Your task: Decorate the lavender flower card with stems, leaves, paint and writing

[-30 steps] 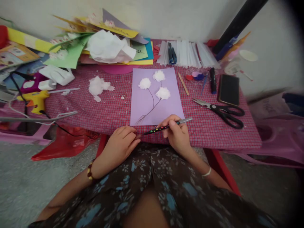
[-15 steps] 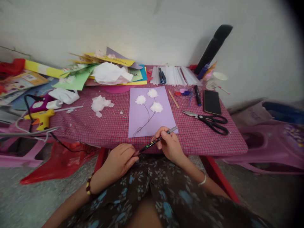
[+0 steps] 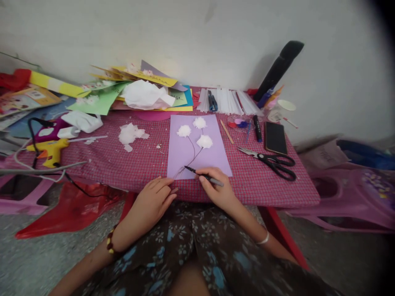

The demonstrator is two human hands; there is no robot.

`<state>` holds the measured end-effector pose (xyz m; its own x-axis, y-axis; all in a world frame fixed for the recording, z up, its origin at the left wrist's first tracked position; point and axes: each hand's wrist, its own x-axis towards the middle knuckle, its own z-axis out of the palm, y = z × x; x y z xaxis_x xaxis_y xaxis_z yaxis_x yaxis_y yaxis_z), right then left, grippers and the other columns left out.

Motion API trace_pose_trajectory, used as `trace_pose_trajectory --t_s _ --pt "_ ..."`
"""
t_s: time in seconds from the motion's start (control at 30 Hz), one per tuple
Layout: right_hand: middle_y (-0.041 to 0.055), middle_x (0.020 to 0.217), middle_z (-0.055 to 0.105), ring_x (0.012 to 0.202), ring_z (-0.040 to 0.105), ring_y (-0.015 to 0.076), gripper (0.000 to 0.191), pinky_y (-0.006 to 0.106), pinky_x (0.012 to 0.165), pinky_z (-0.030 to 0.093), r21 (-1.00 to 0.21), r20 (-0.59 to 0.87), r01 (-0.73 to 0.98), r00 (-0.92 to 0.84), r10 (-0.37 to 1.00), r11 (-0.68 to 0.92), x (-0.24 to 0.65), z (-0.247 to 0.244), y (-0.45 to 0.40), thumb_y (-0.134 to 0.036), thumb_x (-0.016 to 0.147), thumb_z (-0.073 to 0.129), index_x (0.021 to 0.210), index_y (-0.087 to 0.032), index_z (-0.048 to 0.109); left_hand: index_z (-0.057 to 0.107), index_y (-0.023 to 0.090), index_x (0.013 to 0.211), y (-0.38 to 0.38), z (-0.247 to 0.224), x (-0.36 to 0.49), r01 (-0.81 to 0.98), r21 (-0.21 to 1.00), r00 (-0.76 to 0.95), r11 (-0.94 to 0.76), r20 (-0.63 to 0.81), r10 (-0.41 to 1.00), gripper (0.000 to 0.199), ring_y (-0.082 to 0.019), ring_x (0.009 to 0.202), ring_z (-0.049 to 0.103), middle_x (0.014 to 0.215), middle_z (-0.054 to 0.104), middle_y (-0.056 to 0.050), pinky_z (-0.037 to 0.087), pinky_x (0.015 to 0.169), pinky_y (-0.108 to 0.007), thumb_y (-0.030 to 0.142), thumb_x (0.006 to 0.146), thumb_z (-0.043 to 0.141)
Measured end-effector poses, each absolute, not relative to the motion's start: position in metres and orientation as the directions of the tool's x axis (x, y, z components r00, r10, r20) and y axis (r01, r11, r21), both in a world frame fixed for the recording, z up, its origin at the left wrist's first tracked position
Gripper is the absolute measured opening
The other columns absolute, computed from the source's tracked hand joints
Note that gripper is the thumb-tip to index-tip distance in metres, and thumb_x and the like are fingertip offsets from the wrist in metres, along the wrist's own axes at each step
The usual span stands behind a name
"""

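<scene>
My right hand [image 3: 217, 187] is closed around a dark pen [image 3: 191, 169] with a grey end. The pen's pointed tip is at the lower stems drawn on a purple sheet of paper [image 3: 182, 150]. Three fluffy white paper flowers [image 3: 205, 142] sit on the sheet, with thin dark stems running down to its lower left. My left hand [image 3: 156, 199] is by the sheet's lower left corner at the table edge. Its thumb and fingers are curled toward each other, and a small dark shape between them is too unclear to name.
Scissors [image 3: 271, 160], a phone [image 3: 275, 137], a black marker [image 3: 257, 128] and a wooden stick [image 3: 226, 131] lie right of the sheet. White paper scraps [image 3: 131, 135] and a yellow glue gun [image 3: 51, 150] are on the left. Coloured cards [image 3: 148, 76] and glue sticks [image 3: 226, 100] line the wall.
My right hand has turned the pen around and brought its tip down onto the lower stems. My left hand, formerly at the pen's other end, has shifted slightly up beside the sheet's corner.
</scene>
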<state>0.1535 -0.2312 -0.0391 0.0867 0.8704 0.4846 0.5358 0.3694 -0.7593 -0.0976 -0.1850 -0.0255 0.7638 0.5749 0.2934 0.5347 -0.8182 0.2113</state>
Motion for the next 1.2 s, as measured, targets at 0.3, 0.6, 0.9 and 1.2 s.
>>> trace_pose_trajectory --t_s 0.3,0.6,0.9,1.2 --pt "0.0047 0.093 0.081 0.087 0.074 0.0219 0.014 0.040 0.085 0.056 -0.699 0.552 0.611 0.131 0.823 0.372 0.1526 -0.0397 -0.2297 -0.022 0.096 0.060 0.101 -0.024 0.072 0.071 0.017 0.097 -0.1840 -0.0259 -0.0975 0.528 0.253 0.753 -0.811 0.302 0.585 0.027 -0.026 0.110 0.070 0.117 0.076 -0.012 0.056 0.104 -0.050 0.027 0.107 0.048" --pt "0.0034 0.088 0.079 0.082 0.072 0.0215 0.014 0.041 0.084 0.055 -0.666 0.589 0.620 0.095 0.802 0.415 0.1522 -0.0412 -0.2309 -0.022 0.096 0.059 0.100 -0.025 0.071 0.071 0.016 0.095 -0.1836 -0.0257 -0.0979 0.524 0.251 0.756 -0.814 0.302 0.581 0.026 -0.026 0.111 0.070 0.119 0.076 -0.012 0.056 0.106 -0.052 0.026 0.107 0.049" --pt "0.0031 0.085 0.079 0.080 0.071 0.0201 0.015 0.039 0.084 0.055 -0.680 0.582 0.617 0.125 0.803 0.396 0.1512 -0.0404 -0.2297 -0.023 0.095 0.058 0.097 -0.024 0.072 0.072 0.015 0.097 -0.1816 -0.0218 -0.0970 0.512 0.214 0.774 -0.832 0.306 0.555 0.030 -0.028 0.107 0.072 0.116 0.077 -0.013 0.059 0.101 -0.052 0.026 0.107 0.047" --pt "-0.0046 0.058 0.065 0.052 0.061 0.0144 0.015 0.028 0.057 0.047 -0.961 0.216 -0.065 0.425 0.879 0.268 0.1452 -0.0358 -0.2347 -0.035 0.093 0.059 0.085 -0.023 0.063 0.067 0.014 0.111 -0.1851 -0.0250 -0.0951 0.504 0.252 0.728 -0.826 0.390 0.563 0.027 -0.026 0.103 0.073 0.110 0.077 -0.012 0.057 0.105 -0.050 0.020 0.107 0.041"
